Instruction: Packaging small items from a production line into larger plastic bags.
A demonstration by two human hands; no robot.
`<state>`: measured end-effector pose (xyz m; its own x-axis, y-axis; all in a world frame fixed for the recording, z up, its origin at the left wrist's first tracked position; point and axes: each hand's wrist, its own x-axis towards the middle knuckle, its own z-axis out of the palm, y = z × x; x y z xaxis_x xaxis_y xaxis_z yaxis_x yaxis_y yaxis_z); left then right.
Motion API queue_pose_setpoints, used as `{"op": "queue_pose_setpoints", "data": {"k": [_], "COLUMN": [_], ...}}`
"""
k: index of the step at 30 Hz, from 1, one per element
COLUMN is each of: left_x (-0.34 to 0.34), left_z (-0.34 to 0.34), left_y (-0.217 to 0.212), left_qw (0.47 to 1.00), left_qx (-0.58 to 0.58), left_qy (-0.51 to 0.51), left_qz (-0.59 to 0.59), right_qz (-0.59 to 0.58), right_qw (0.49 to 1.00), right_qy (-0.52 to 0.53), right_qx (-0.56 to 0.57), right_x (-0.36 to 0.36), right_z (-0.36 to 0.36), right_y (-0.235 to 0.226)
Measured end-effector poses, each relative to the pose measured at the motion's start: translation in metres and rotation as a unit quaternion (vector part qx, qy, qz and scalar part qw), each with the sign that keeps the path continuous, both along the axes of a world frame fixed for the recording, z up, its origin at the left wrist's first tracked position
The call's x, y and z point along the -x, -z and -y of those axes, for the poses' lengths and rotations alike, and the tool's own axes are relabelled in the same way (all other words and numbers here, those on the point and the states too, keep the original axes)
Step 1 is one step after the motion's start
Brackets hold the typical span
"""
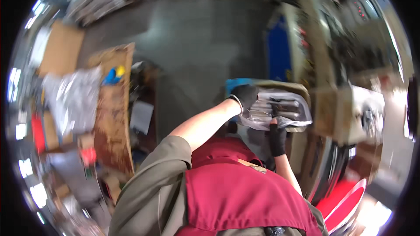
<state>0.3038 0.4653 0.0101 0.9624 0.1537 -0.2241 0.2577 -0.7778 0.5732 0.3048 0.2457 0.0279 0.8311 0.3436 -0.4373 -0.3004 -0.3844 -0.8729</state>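
Observation:
The picture is blurred by motion. My left hand [245, 96], in a black glove, grips the upper left edge of a clear plastic bag [286, 121]. Several dark and grey metal parts [280, 107] lie inside the bag. My right hand [277, 138], also in a black glove, holds the bag's lower edge from underneath. The bag sits in or just over an open cardboard box [302, 88], in front of my chest. I wear a red apron [245, 192] over an olive shirt.
A brown board [113, 118] stands at the left with a blue and yellow item [113, 75] on it, next to crumpled silvery plastic [72, 98] and cardboard [61, 48]. A blue panel [278, 54] stands behind the box. A red and white object [345, 201] is at lower right. Grey floor [210, 30] lies ahead.

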Motion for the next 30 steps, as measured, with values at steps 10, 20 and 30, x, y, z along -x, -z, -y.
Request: {"op": "queue_pose_setpoints", "data": {"k": [10, 20, 30], "left_x": [0.386, 0.632, 0.692], "left_z": [-0.08, -0.164, -0.246], "left_y": [-0.106, -0.067, -0.102], "left_qw": [0.766, 0.729, 0.805], "left_qx": [0.356, -0.178, -0.266], "left_qy": [-0.5, -0.632, -0.519], "left_qz": [0.188, 0.195, 0.11], "right_qz": [-0.026, 0.173, -0.32], "right_qw": [0.782, 0.653, 0.461], "right_qy": [-0.604, -0.735, -0.826], "right_qx": [-0.15, -0.065, 0.051], "right_x": [0.128, 0.302, 0.557], "right_z": [-0.224, -0.486, -0.583], "right_y": [-0.096, -0.031, -0.021]}}
